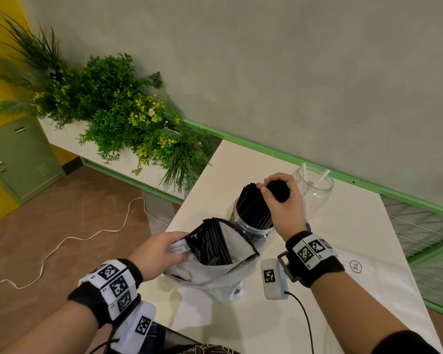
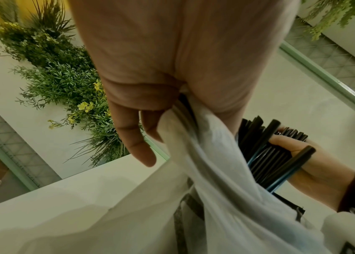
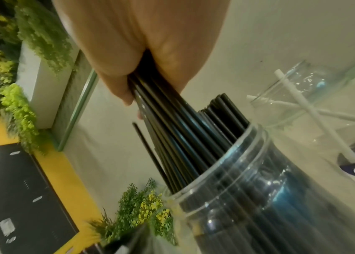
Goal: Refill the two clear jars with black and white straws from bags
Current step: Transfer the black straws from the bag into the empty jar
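A clear jar packed with black straws stands mid-table. My right hand grips a bunch of black straws by their tops, their lower ends inside that jar. Behind it a second clear jar holds two white straws. A clear plastic bag with more black straws stands in front. My left hand pinches the bag's rim and holds it up.
The white table runs along a grey wall with a green rail. A planter of green plants stands at the left. A white cord lies on the brown floor. A wire grid lies right of the table.
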A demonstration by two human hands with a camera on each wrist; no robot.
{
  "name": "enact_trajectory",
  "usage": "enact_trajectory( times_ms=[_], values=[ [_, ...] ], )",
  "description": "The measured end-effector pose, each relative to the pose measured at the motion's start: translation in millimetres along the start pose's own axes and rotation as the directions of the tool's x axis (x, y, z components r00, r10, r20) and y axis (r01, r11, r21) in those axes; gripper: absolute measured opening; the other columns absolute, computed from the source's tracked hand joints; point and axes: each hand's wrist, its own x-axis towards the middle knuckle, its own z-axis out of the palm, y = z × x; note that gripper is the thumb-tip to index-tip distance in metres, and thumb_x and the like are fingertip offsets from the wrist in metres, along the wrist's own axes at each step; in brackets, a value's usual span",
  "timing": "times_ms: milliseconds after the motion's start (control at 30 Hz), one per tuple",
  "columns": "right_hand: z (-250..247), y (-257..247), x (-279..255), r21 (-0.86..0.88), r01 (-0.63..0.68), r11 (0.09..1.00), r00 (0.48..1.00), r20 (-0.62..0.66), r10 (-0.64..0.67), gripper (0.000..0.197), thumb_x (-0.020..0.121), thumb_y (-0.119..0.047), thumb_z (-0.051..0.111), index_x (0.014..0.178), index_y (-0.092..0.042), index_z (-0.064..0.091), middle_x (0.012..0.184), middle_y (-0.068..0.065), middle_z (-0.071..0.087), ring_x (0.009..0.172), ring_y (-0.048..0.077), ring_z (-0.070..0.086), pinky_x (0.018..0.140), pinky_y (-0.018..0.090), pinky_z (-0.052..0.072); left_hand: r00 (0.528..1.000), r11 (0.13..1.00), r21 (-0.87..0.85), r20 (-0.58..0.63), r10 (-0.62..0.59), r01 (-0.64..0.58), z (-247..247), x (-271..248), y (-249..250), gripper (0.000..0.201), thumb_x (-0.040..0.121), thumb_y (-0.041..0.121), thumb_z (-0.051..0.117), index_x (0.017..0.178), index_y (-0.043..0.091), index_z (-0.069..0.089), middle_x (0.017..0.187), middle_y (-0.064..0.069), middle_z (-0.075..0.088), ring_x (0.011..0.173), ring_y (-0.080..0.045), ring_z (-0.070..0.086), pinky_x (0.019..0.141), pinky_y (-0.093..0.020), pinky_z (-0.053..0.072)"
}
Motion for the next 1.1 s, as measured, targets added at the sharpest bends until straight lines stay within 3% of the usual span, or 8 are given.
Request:
enact_trajectory(
  times_ms=[167, 233, 300, 433, 600, 733, 967, 1100],
  values=[
    [-12, 2, 6, -0.001, -0.134, 0.991, 0.964, 0.232, 0.131, 0.030, 0.089, 0.000, 0.062, 0.113, -0.018, 0.061, 0.108, 0.004, 0.067, 0.108, 0.021, 0.062, 0.096, 0.033, 0.048, 1.000, 1.000, 0.008, 0.003, -0.007, 0.007, 1, 0, 0, 0.027, 0.082, 0.026, 0.072, 0.106, 0.037, 0.067, 0.096, 0.017, 0.071, 0.093, 0.000, 0.064, 0.086, -0.029, 0.050],
    [-17, 2, 8, -0.060, -0.170, 0.984, 0.949, 0.258, 0.180, 0.038, 0.091, -0.004, 0.061, 0.121, -0.026, 0.058, 0.112, -0.001, 0.065, 0.108, 0.015, 0.060, 0.097, 0.029, 0.048, 1.000, 1.000, 0.008, 0.006, -0.007, 0.007, 1, 0, 2, 0.027, 0.083, 0.026, 0.072, 0.107, 0.036, 0.067, 0.097, 0.017, 0.071, 0.094, 0.000, 0.064, 0.087, -0.030, 0.050],
    [-22, 1, 9, -0.060, -0.179, 0.982, 0.960, 0.210, 0.188, 0.039, 0.091, -0.004, 0.061, 0.123, -0.024, 0.056, 0.110, -0.005, 0.068, 0.108, 0.010, 0.060, 0.094, 0.022, 0.048, 1.000, 1.000, 0.006, 0.000, -0.006, 0.006, 2, 0, 2, 0.027, 0.083, 0.024, 0.072, 0.107, 0.035, 0.067, 0.096, 0.017, 0.071, 0.093, 0.001, 0.064, 0.086, -0.029, 0.050],
    [-24, 4, 6, -0.129, -0.094, 0.987, 0.986, 0.123, 0.110, 0.038, 0.087, -0.006, 0.067, 0.120, -0.018, 0.053, 0.104, -0.007, 0.070, 0.097, -0.004, 0.062, 0.083, 0.006, 0.043, 1.000, 1.000, 0.018, -0.001, -0.002, 0.002, 2, 1, 3, 0.026, 0.083, 0.025, 0.072, 0.106, 0.037, 0.067, 0.094, 0.018, 0.071, 0.091, 0.002, 0.063, 0.085, -0.029, 0.050],
    [-32, 13, -3, -0.267, -0.018, 0.963, 0.970, 0.228, 0.081, 0.032, 0.089, -0.015, 0.066, 0.118, -0.027, 0.058, 0.109, -0.003, 0.066, 0.099, 0.008, 0.061, 0.088, 0.018, 0.047, 1.000, 1.000, 0.019, 0.003, -0.001, 0.001, 2, 0, 4, 0.027, 0.083, 0.025, 0.071, 0.107, 0.037, 0.067, 0.097, 0.018, 0.071, 0.093, 0.002, 0.063, 0.087, -0.029, 0.050],
    [-40, 18, -13, -0.443, 0.152, 0.884, 0.940, 0.342, 0.010, 0.037, 0.091, -0.008, 0.060, 0.126, -0.017, 0.058, 0.122, -0.010, 0.058, 0.108, -0.014, 0.047, 0.094, 0.000, 0.030, 1.000, 1.000, 0.017, 0.006, -0.005, 0.005, 2, -1, 2, 0.027, 0.083, 0.025, 0.071, 0.107, 0.036, 0.067, 0.099, 0.017, 0.071, 0.095, 0.000, 0.063, 0.089, -0.032, 0.051],
    [-41, 34, -13, -0.487, 0.243, 0.839, 0.970, 0.133, -0.204, 0.023, 0.090, 0.000, 0.061, 0.109, -0.010, 0.068, 0.101, -0.001, 0.066, 0.088, -0.004, 0.057, 0.077, 0.006, 0.040, 1.000, 1.000, -0.005, -0.004, 0.004, -0.004, 4, 0, 5, 0.030, 0.082, 0.025, 0.073, 0.109, 0.036, 0.067, 0.100, 0.017, 0.071, 0.096, 0.002, 0.063, 0.089, -0.028, 0.049],
    [-37, 42, -19, -0.534, 0.226, 0.815, 0.974, 0.148, -0.173, 0.024, 0.096, -0.023, 0.054, 0.116, -0.014, 0.065, 0.117, -0.002, 0.064, 0.112, 0.015, 0.055, 0.095, 0.028, 0.045, 1.000, 1.000, -0.003, -0.002, 0.011, -0.011, 3, 0, 4, 0.029, 0.083, 0.025, 0.072, 0.109, 0.036, 0.067, 0.100, 0.019, 0.071, 0.095, 0.003, 0.062, 0.088, -0.028, 0.049]
  ],
)
